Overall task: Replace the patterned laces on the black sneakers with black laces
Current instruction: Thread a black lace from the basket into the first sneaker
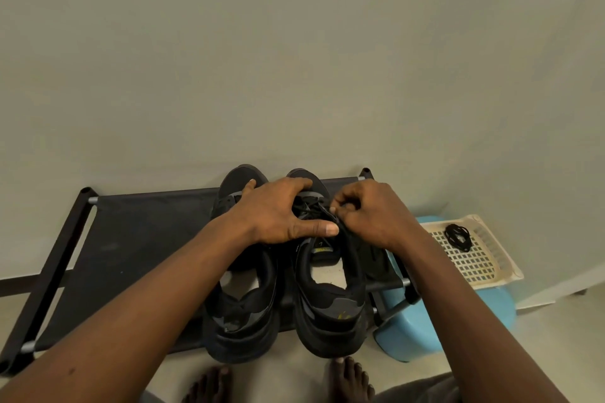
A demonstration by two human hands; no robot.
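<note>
your left hand (278, 213) lies spread, steadying the sneaker (330, 307) at lower centre of the frame. your right hand (370, 213) has its grip pinching the lace (312, 206). the lace looks soft and limp, so take it near the tip.

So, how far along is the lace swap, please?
Midway, apparently. In hand: the right hand pinches a dark lace at the eyelets of the sneaker nearer the basket, steadied by the left hand. Left: one black lace coil waits in the basket. Lacing on the other sneaker is hidden, so nothing is confirmed done.
</note>
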